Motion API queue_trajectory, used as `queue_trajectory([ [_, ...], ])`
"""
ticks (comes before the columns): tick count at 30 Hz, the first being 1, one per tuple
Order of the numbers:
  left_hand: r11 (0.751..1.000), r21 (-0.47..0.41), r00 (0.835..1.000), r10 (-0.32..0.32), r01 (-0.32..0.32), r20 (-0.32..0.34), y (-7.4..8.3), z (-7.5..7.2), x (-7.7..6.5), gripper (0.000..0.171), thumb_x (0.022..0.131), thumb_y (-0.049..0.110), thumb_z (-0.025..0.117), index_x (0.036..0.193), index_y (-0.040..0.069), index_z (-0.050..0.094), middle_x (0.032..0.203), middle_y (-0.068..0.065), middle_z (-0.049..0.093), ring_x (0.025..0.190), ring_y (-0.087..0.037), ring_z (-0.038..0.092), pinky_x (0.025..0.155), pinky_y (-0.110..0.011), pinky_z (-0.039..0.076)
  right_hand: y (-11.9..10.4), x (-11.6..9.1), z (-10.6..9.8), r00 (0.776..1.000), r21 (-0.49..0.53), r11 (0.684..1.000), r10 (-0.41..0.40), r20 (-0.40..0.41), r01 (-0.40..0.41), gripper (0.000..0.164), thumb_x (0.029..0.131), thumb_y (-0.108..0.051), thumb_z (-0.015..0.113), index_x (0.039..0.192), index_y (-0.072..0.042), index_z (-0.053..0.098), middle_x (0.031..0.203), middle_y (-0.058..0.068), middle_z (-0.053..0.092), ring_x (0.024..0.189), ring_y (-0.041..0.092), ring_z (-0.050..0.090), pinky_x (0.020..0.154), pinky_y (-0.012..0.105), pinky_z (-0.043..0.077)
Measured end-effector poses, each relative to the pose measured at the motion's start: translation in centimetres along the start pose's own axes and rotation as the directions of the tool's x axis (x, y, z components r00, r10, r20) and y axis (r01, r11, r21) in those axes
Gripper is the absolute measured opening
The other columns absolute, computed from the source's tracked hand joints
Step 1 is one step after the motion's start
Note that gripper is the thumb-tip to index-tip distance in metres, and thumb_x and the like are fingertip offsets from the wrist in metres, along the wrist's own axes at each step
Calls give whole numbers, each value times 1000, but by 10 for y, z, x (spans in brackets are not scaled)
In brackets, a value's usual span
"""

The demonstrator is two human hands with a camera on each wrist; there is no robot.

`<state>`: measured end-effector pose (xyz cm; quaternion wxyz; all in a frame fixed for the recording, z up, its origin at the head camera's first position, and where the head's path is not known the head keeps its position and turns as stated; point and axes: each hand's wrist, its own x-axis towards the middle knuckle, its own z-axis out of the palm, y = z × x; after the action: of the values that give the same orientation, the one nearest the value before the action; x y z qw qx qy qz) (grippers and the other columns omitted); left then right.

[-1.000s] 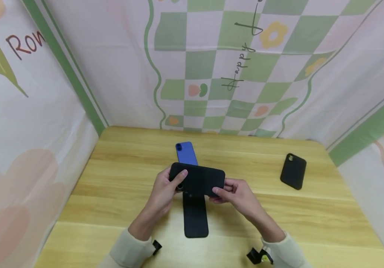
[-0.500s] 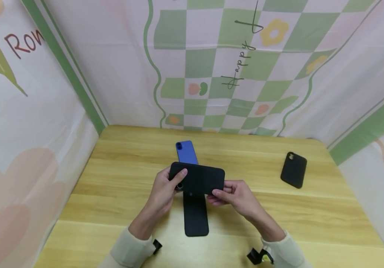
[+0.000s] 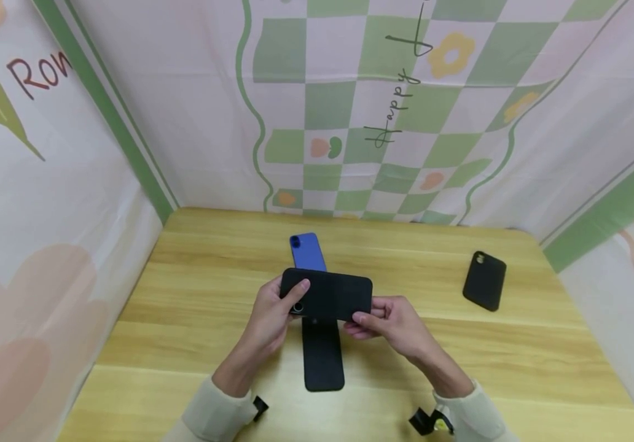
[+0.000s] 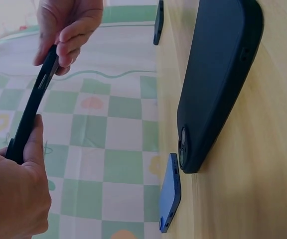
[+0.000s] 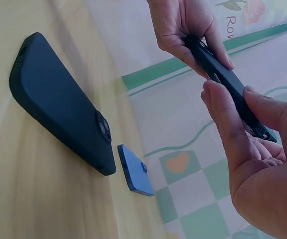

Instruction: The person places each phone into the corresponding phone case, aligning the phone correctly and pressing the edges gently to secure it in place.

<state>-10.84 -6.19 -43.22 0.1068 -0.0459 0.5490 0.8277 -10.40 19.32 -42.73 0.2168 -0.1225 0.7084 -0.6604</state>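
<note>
My left hand (image 3: 273,307) grips the left end of a phone in a black case (image 3: 330,298), its thumb lying across the back near a camera ring. My right hand (image 3: 394,322) pinches the lower right corner between thumb and fingers. The phone is held sideways above the table, back toward the head camera. In the right wrist view, the cased phone (image 5: 228,82) is seen edge-on between both hands. Directly below it, another black-cased phone (image 3: 322,359) lies back up on the table, its far end hidden in the head view.
A blue phone (image 3: 309,253) lies back up farther away, partly covered by the held phone in the head view. At the right lies a black phone case (image 3: 485,282) with a camera cutout. Patterned curtains (image 3: 333,104) enclose the wooden table (image 3: 212,264) at back and sides.
Both hands keep the same hold on the cased phone, with only a very slight shift. The things on the table stay where they were.
</note>
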Motion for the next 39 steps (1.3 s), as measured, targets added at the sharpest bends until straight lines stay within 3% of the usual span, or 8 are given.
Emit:
queue_trajectory([
  [7,999,-26,999,-31,32,6,0,-2,1,33,108,14,62,135,-5,60,125,-17,68,107,-22,72,90,-39,63,2,-1,1,998,-18,998,-59,-10,59,27,100,-2,71,115,20,67,99,25,78,89,34,79,79,53,63],
  [15,998,-37,999,-49,49,-8,3,0,4,37,108,16,65,138,-4,60,131,-21,65,111,-24,71,94,-40,62,3,-2,6,996,44,996,-72,-51,75,29,101,0,69,117,23,63,98,23,79,90,34,80,80,48,65],
  [24,987,-161,1000,4,-5,-6,4,10,4,38,101,-3,69,137,-7,58,123,-16,68,106,-21,73,94,-36,62,5,1,13,987,134,985,-94,-133,111,27,102,-4,69,121,16,65,98,15,81,92,31,80,84,47,63],
  [31,994,-102,999,-21,24,30,-2,16,6,44,97,-6,72,138,-2,57,119,-13,73,103,-20,75,89,-34,63,7,2,20,982,212,969,-92,-162,126,23,102,1,67,120,15,64,97,14,81,91,28,80,85,45,63],
  [39,997,-73,998,-20,25,66,-2,14,6,44,97,-6,72,138,-3,58,122,-17,72,106,-24,75,89,-37,63,5,-1,10,995,135,989,-42,-89,54,31,100,-1,71,121,20,62,101,16,80,95,28,79,87,45,63],
])
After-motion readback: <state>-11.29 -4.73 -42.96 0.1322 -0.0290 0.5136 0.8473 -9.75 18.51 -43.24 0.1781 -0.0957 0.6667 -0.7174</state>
